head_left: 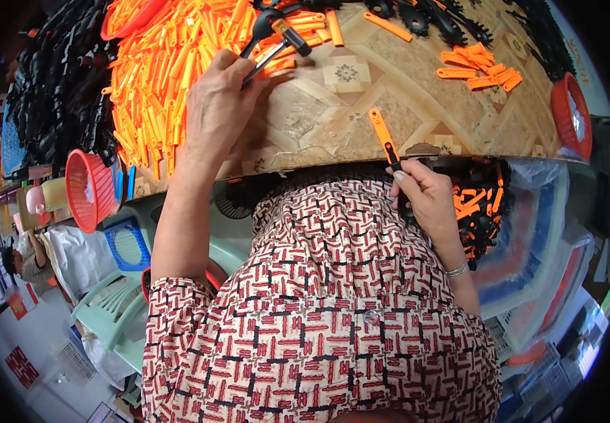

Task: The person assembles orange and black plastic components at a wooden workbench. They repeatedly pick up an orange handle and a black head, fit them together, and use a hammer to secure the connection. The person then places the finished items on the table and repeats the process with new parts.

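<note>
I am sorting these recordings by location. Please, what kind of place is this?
Probably a small assembly workshop: a big pile of orange plastic handles on the patterned table, heaps of black parts, and red baskets and bins around.

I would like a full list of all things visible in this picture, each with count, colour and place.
orange handles pile: many, orange, table left
small orange handle group: several, orange, table right
black parts heap: many, black, table's left edge
assembled tool: one, orange and black, table's near edge
hammer: one, black, in left hand
baskets: two, red, either end of the table
table: one, tan patterned
left hand: grips hammer
right hand: holds assembled tool
</note>
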The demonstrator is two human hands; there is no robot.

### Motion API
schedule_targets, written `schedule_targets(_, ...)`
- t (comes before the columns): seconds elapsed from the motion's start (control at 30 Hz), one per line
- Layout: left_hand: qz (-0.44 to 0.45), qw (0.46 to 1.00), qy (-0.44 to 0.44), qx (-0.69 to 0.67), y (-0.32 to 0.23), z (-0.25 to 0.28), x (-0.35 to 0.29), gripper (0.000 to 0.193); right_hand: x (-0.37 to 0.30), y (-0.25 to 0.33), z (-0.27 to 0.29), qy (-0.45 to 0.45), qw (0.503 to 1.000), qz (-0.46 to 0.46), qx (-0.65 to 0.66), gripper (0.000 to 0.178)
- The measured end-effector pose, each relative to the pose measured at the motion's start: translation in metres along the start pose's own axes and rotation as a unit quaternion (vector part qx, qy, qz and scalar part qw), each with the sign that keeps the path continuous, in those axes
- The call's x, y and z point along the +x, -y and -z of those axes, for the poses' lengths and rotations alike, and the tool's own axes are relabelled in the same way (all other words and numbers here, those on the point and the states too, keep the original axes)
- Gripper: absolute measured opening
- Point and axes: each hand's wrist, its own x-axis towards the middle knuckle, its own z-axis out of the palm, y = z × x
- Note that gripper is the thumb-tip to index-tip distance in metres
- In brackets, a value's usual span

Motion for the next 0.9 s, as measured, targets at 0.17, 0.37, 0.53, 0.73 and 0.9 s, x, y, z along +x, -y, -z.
schedule_targets(0.17,0.144,0.902,0.127,-0.386,-0.037,-0.011,0.005,0.018,0.002,0.003,-0.001,0.001,1.000,-0.020,0.006,0.014)
schedule_targets(0.37,0.184,0.734,0.230,-0.611,-0.097,-0.042,-0.008,0.019,0.006,0.011,0.001,0.027,0.999,-0.026,-0.008,0.019)
schedule_targets(0.53,0.170,0.778,0.252,-0.550,-0.110,-0.049,-0.016,0.023,0.005,0.013,0.000,0.032,0.996,-0.064,0.056,0.022)
schedule_targets(0.73,0.161,0.802,0.235,-0.526,-0.110,-0.047,-0.020,0.025,0.009,0.003,0.000,0.060,0.989,-0.072,0.116,0.021)
schedule_targets(0.9,0.159,0.776,0.244,-0.560,-0.108,-0.045,-0.016,0.022,0.009,0.006,0.000,0.075,0.978,-0.080,0.175,0.021)
